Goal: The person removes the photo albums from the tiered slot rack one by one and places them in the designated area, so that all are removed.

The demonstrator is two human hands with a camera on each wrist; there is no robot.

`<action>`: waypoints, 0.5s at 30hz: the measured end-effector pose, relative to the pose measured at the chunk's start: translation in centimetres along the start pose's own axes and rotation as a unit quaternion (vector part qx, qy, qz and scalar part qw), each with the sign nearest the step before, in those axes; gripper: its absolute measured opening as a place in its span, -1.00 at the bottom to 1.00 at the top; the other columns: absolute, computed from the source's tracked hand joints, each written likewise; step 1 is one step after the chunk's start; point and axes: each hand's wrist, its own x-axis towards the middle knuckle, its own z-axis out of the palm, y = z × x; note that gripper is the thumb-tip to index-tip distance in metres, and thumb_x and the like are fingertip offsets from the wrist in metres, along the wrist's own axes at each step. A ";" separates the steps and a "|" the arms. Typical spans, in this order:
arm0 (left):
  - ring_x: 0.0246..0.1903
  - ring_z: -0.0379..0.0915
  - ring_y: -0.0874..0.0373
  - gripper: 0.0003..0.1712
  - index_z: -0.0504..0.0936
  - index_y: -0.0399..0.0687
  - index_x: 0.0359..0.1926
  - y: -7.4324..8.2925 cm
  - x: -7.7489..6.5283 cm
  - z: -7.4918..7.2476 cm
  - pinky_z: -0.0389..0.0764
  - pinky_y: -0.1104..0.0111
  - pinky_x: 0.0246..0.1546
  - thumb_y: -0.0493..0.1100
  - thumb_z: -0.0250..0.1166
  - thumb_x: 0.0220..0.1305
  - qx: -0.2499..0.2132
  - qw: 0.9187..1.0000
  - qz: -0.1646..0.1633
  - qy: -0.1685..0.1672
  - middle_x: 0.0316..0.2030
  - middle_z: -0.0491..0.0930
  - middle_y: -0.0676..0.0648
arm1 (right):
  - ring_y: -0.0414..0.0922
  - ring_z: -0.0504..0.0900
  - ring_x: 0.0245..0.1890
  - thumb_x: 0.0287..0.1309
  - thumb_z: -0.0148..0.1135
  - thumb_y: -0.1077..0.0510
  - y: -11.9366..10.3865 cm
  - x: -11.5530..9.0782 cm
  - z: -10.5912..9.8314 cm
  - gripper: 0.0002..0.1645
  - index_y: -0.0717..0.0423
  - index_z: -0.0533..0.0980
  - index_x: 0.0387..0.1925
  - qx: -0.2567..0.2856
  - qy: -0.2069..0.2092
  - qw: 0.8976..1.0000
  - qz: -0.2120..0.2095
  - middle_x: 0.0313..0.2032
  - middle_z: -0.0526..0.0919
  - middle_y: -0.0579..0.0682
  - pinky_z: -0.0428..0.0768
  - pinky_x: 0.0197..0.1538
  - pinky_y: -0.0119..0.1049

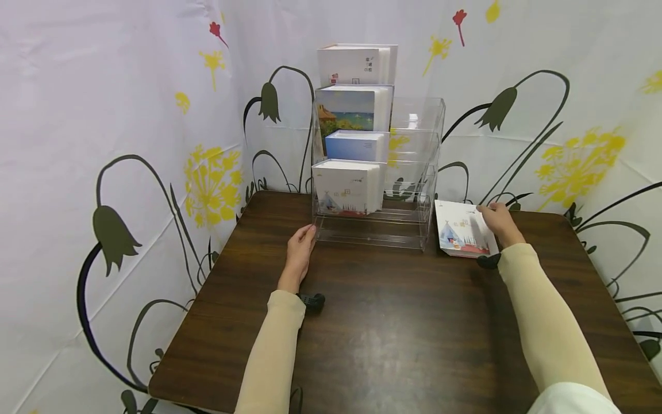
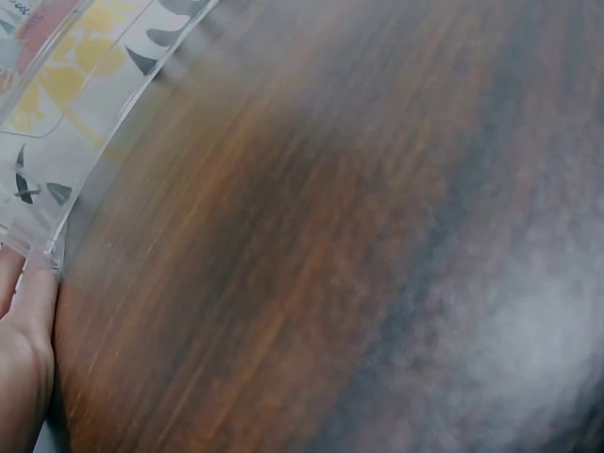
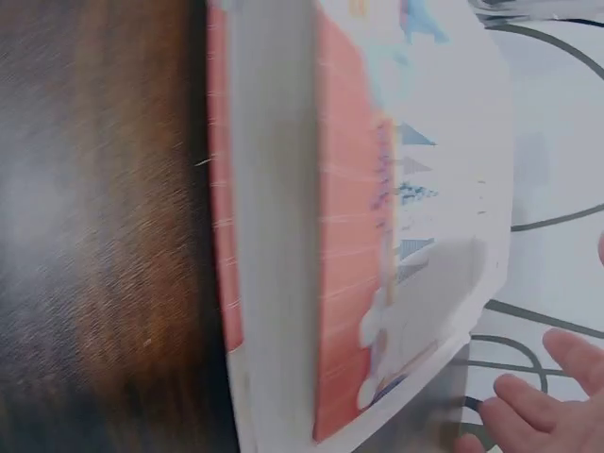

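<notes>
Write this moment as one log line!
left hand: touching clear tiered rack, left corner; right hand: at tent-cover book, right of rack; other books: rack's left side

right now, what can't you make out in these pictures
Head: fine print on the white front book, too small to read.
Head: lower part of the blue book, hidden by that front book.
Left wrist: rest of the left hand, cut off by the left edge.
Right wrist: rest of the right hand, cut off by the right edge.
</notes>
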 end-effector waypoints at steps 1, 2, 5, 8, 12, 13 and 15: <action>0.59 0.28 -0.05 -0.41 0.42 -0.21 0.54 0.0 0.0 0.0 0.32 0.18 0.65 -0.01 0.17 0.70 -0.001 1.000 0.001 0.000 0.52 0.39 -0.26 | 0.42 -0.01 0.66 0.66 -0.26 -0.14 0.0 -0.2 0.2 -0.05 0.55 -0.15 0.63 0.006 0.009 1.000 -0.005 0.63 -0.09 0.57 0.09 0.69 0.34; 0.58 0.29 -0.04 -0.41 0.42 -0.22 0.54 0.0 0.0 0.0 0.32 0.18 0.65 -0.01 0.17 0.70 -0.003 1.000 0.002 0.001 0.52 0.39 -0.26 | 0.42 0.04 0.64 0.66 -0.26 -0.12 0.0 -0.3 0.4 -0.07 0.54 -0.11 0.63 0.011 0.022 1.000 -0.011 0.62 -0.03 0.57 0.14 0.68 0.34; 0.58 0.30 -0.04 -0.42 0.42 -0.24 0.53 0.1 -0.1 0.0 0.34 0.19 0.64 -0.02 0.16 0.70 -0.005 1.000 0.006 0.006 0.52 0.41 -0.26 | 0.39 0.19 0.59 0.67 -0.25 -0.12 -0.3 -1.0 1.0 -0.15 0.47 0.07 0.62 0.029 0.073 0.997 -0.025 0.59 0.16 0.50 0.27 0.62 0.33; 0.58 0.30 -0.05 -0.42 0.41 -0.27 0.53 0.0 -0.2 0.1 0.35 0.19 0.63 -0.03 0.14 0.71 -0.004 1.000 0.006 0.008 0.52 0.41 -0.28 | 0.30 0.35 0.52 0.66 -0.20 -0.08 -0.9 -1.9 1.9 -0.27 0.35 0.30 0.55 0.077 0.149 0.985 -0.043 0.51 0.38 0.40 0.39 0.56 0.21; 0.58 0.30 -0.04 -0.42 0.41 -0.28 0.53 0.1 -0.3 0.1 0.35 0.20 0.63 -0.04 0.14 0.71 -0.010 1.000 0.004 0.004 0.51 0.42 -0.27 | 0.02 0.54 0.26 0.64 -0.10 0.03 -2.1 -3.3 3.6 -0.46 0.26 0.55 0.34 0.148 0.235 0.956 -0.091 0.22 0.63 0.14 0.51 0.29 -0.15; 0.57 0.31 -0.04 -0.43 0.42 -0.28 0.52 0.1 -0.2 0.2 0.35 0.20 0.63 -0.04 0.15 0.71 -0.011 1.000 0.003 0.005 0.51 0.42 -0.27 | -0.05 0.55 0.18 0.63 -0.07 0.06 -2.5 -3.6 4.0 -0.50 0.27 0.57 0.29 0.169 0.245 0.949 -0.107 0.13 0.64 0.05 0.50 0.22 -0.24; 0.57 0.31 -0.04 -0.43 0.44 -0.27 0.51 0.2 -0.2 0.2 0.35 0.19 0.63 -0.04 0.16 0.71 -0.013 1.000 0.002 0.006 0.50 0.42 -0.26 | -0.19 0.56 0.03 0.61 -0.01 0.12 -3.4 -4.1 4.9 -0.58 0.30 0.60 0.21 0.201 0.257 0.934 -0.147 -0.03 0.63 -0.12 0.47 0.09 -0.38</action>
